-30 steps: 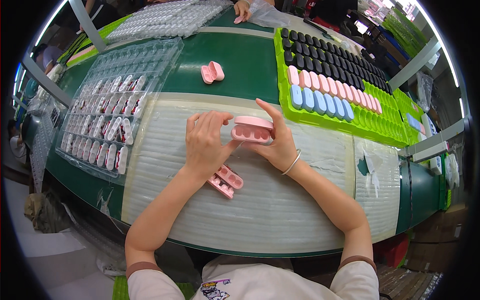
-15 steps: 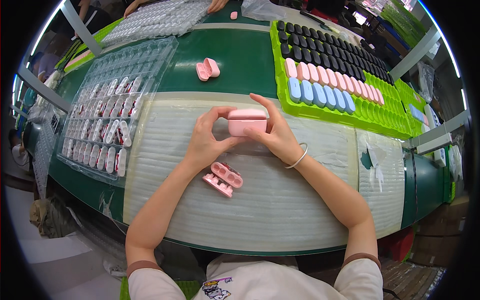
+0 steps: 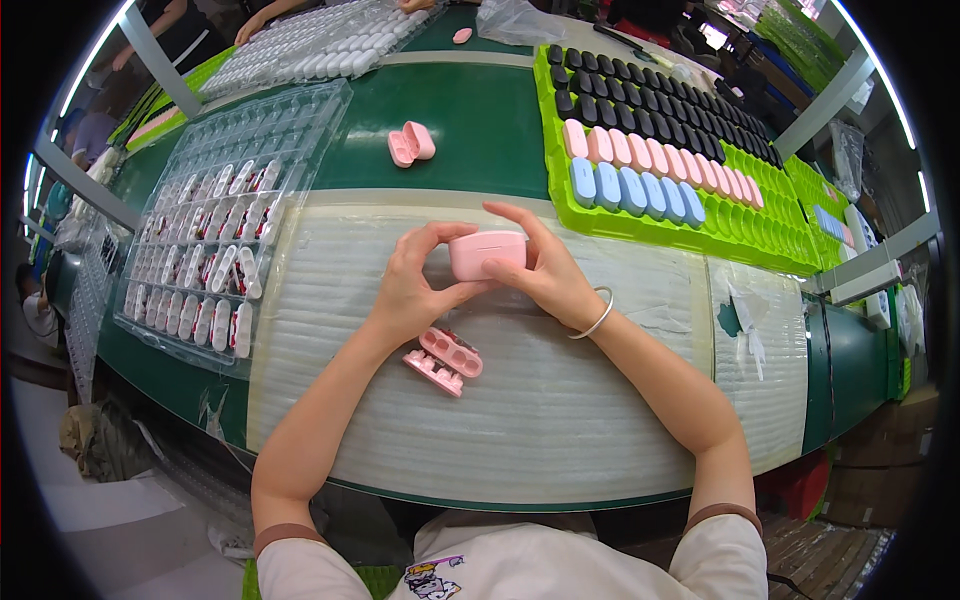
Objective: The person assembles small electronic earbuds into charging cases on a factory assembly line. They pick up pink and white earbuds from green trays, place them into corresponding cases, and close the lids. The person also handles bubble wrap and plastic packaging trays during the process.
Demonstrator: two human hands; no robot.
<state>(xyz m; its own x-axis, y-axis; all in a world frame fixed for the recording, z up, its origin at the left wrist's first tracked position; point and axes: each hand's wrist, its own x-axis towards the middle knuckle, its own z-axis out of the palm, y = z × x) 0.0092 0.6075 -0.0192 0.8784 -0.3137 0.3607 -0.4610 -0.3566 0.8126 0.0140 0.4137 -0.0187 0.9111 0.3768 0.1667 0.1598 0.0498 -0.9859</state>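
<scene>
Between my two hands, above the padded work mat, is a pink earbud case (image 3: 480, 252) with its lid down. My left hand (image 3: 408, 278) is closed on its left side, thumb low and fingers near the top corner. My right hand (image 3: 548, 275) grips the right side; the thumb presses on the front and the index finger is raised above the lid. Two pink inner case parts with round wells (image 3: 452, 352) lie on the mat below my hands. Farther off, an opened pink case (image 3: 410, 146) rests on the green table.
At the right, a bright green tray (image 3: 700, 235) holds rows of black, pink and light blue cases. A clear plastic tray (image 3: 215, 130) with white parts stands at the left. White cases (image 3: 345, 55) fill another tray at the back, where other people's hands show.
The lid of the pink case, lifted slightly with a gap before, is now down against the body. Both hands keep hold of it.
</scene>
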